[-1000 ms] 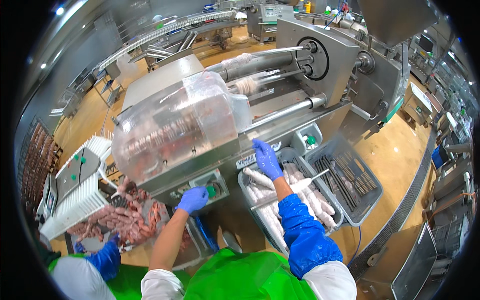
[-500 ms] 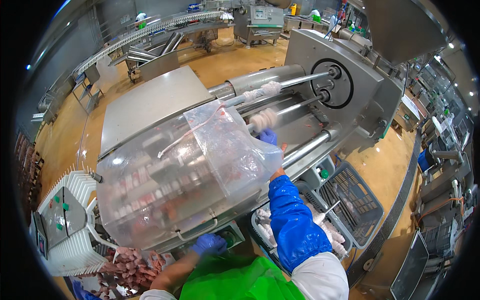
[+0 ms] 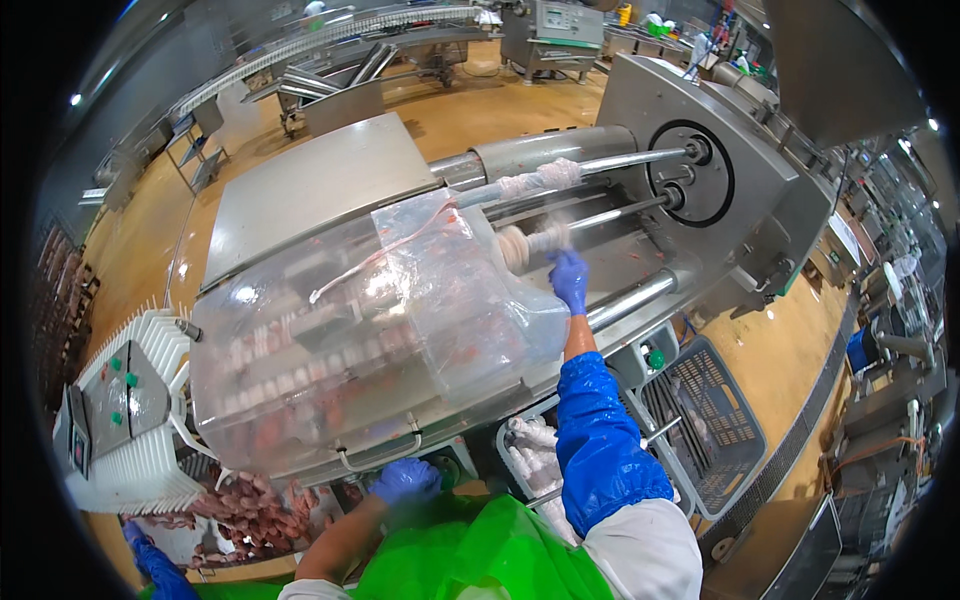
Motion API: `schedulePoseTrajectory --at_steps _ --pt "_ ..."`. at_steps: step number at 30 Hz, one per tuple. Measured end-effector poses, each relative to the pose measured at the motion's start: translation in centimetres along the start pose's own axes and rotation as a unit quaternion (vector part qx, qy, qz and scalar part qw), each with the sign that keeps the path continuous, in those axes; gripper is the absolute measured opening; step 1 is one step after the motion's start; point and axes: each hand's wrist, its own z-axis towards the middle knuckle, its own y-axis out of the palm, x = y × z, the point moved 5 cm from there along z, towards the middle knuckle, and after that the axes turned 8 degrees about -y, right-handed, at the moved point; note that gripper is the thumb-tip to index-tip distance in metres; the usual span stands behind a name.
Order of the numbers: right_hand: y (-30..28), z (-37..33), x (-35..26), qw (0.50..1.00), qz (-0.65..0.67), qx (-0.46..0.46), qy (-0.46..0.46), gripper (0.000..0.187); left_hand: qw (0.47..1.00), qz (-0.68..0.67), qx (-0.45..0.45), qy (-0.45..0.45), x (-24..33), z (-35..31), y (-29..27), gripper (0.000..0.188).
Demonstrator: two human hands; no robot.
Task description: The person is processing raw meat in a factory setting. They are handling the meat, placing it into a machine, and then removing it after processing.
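Gripping the bunched white casing on the steel filling tube at one o'clock, the right hand closes round it, casing only part-way on; left hand rests, fingers curled, by the green button at six.

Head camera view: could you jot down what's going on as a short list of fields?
Place: factory floor, steel sausage machine
Right hand: blue glove, on pale casing bunched on a horizontal tube
Left hand: blue glove, at the machine's front edge under the clear cover
Below cover: heap of pink sausages
Right side: grey crate
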Motion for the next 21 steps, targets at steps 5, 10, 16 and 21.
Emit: schedulePoseTrajectory --at_steps 5,10,16,21 --pt "-0.3 2.7 2.7 0.945 -0.216 -0.017 -0.246 0.035 0.999 0.000 -0.033 -0.028 0.0 0.7 0.0 0.028" --pt "-2.6 3.0 7.3 0.826 -0.512 -0.159 0.174 0.045 0.990 -0.021 -0.095 -0.107 0.0 0.2 0.5 0.029" --pt "14.0 -1.3 4.3 0.877 -0.385 -0.203 -0.204 0.044 0.996 -0.067 -0.042 -0.036 -1.3 -0.3 3.9 0.026" --pt "13.5 -0.8 1.5 0.922 -0.256 -0.136 -0.256 0.042 1.000 0.018 -0.007 -0.018 -1.1 -0.6 2.4 0.010"
